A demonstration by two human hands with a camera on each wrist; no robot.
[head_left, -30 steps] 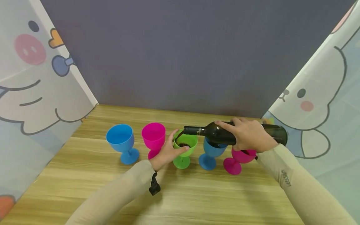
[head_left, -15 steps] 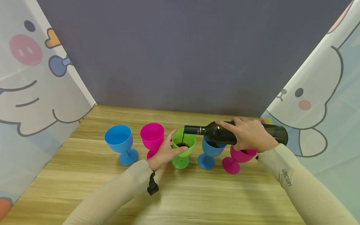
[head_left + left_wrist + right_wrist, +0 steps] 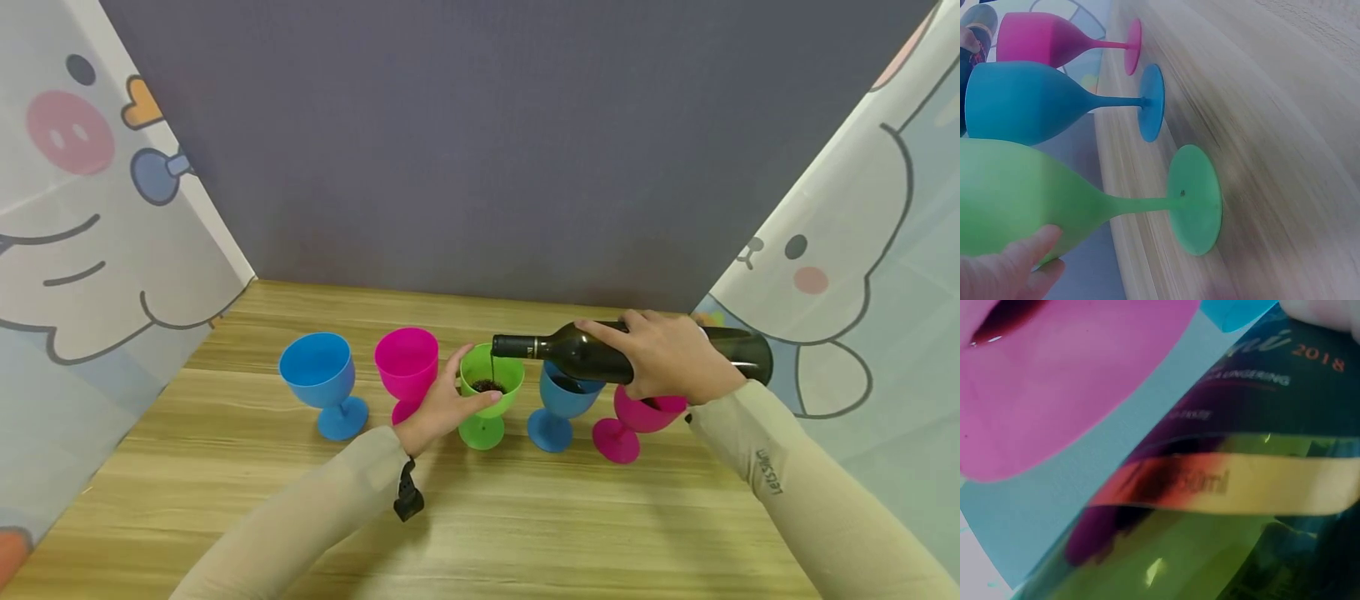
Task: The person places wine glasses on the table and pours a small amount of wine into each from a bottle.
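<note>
In the head view, five cups stand in a row on the wooden table (image 3: 480, 525): left blue cup (image 3: 317, 371), left pink cup (image 3: 407, 367), green cup (image 3: 512, 392), right blue cup (image 3: 568, 402), right pink cup (image 3: 636, 414). The left hand (image 3: 442, 408) grips the green cup's bowl, thumb and forefinger set apart around it. The right hand (image 3: 667, 358) is wrapped over the bottle (image 3: 588, 354), which lies nearly level above the two right cups — its mouth over the green cup, a thin dark stream dropping inside. Dark liquid shows in both right cups too. In the left wrist view, fingertips press the green bowl, and the cup's foot sits on the table; the right blue and right pink cups stand beyond. In the right wrist view, the bottle's label reads "2018" above a gold band — its lettering partly blurred — with a finger against the glass at the top corner and the right pink cup alongside.
</note>
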